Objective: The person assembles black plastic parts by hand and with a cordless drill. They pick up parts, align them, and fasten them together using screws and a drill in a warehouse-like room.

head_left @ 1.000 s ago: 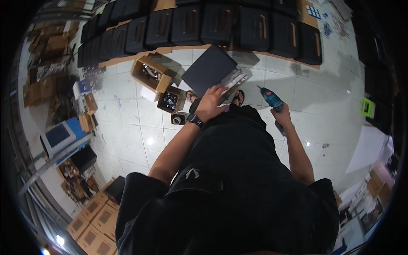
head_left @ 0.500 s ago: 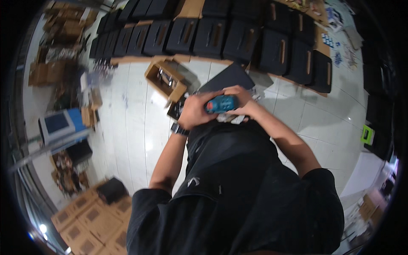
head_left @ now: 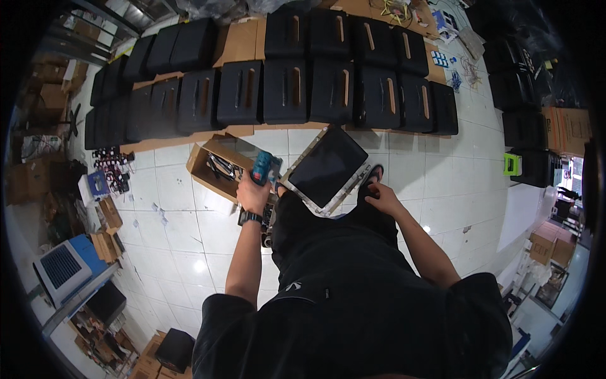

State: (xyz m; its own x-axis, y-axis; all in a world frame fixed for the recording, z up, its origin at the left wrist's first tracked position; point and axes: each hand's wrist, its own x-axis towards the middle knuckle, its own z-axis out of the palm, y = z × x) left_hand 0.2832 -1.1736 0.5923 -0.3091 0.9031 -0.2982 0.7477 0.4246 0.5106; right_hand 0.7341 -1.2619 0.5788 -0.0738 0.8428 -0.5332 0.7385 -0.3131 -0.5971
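Note:
My left hand (head_left: 252,193) is closed around a teal cordless drill (head_left: 261,169), held beside an open cardboard box (head_left: 201,165) with metal parts (head_left: 222,167) in it. Between my feet lies a dark flat panel (head_left: 329,168) with a pale, patchy border. Over by my right foot hangs my right hand (head_left: 384,199), its fingers loosely bent and apart, with nothing seen in them. A small container of dark parts (head_left: 266,222) shows partly beneath my left wrist.
Rows of black boxy cabinets (head_left: 285,91) with slots stand on cardboard along the far side. Small dark parts (head_left: 115,170) are grouped at the left, beyond a blue and white machine (head_left: 66,268). A bright green object (head_left: 512,164) is at the right.
The drill was between both hands over my lap; my left hand has carried it left toward the cardboard box. My right hand has let go and moved right. The dark panel is now more fully visible.

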